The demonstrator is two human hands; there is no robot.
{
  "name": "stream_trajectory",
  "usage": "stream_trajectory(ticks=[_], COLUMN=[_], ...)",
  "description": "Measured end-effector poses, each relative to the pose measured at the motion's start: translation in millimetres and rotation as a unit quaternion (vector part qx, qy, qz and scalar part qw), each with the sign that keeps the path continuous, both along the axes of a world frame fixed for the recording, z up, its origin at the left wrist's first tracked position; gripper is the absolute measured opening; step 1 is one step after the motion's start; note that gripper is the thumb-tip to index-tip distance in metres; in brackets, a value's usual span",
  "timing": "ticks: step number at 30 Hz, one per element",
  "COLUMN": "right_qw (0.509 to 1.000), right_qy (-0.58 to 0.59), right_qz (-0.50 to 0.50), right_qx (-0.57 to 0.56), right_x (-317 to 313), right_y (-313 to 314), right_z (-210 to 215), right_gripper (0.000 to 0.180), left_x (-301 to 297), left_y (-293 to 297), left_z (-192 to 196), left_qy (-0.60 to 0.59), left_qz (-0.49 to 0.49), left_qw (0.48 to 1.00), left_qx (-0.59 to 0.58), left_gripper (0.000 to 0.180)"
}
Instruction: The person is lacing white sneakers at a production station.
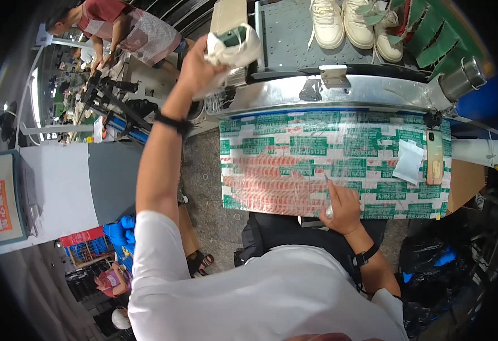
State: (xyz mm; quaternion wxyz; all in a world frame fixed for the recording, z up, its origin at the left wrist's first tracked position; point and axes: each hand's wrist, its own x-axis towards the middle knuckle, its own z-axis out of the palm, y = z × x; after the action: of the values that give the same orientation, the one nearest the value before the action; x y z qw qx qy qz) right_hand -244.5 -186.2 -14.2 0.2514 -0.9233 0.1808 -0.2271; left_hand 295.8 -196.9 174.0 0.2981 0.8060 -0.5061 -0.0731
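My left hand (197,67) is raised at the far left end of the conveyor, closed on a cream sneaker (239,52) with a green lining. My right hand (344,208) rests at the near edge of a worktop (294,136) covered in green and white printed tape. Its fingers curl round a slim pen-like tool (326,178), the index finger stretched along it toward the thin tip. Most of that tool is hidden by the hand, so its exact kind does not show.
Cream sneakers (358,25) stand on a grey conveyor tray (286,34), beside green curtain strips (442,37). A metal rail (271,94) borders the worktop. On its right lie a white packet (409,162) and a phone (434,158). A co-worker (141,31) stands at upper left.
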Motion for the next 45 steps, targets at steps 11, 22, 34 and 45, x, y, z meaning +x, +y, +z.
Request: stream_trajectory(ticks=[11,22,34,45], right_qw=[1.0,1.0,0.998,0.999], right_qy=[-0.004,-0.012,-0.051,-0.019], right_qz=[-0.002,-0.018,0.002,-0.027], right_qx=[-0.027,-0.022,0.03,-0.008], right_x=[1.9,-2.6,-1.2,4.1], right_y=[-6.8,-2.7,-3.5,11.0], right_z=[-1.3,-6.0,-9.3,-1.4], right_gripper=[0.073,0.072,0.081,0.081], left_x=[-58.1,-90.6,-271.7,-347.3], left_y=[-201.1,-307.1,77.1,205.1], left_z=[-90.1,-115.4,-57.7,-136.8], left_qy=[-0.263,0.406,0.368,0.424], left_qz=[-0.023,0.081,0.206,0.194], left_qw=[0.959,0.91,0.904,0.884], left_qx=[-0.107,-0.018,-0.07,-0.036], left_gripper=[0.094,0.059,0.067,0.024])
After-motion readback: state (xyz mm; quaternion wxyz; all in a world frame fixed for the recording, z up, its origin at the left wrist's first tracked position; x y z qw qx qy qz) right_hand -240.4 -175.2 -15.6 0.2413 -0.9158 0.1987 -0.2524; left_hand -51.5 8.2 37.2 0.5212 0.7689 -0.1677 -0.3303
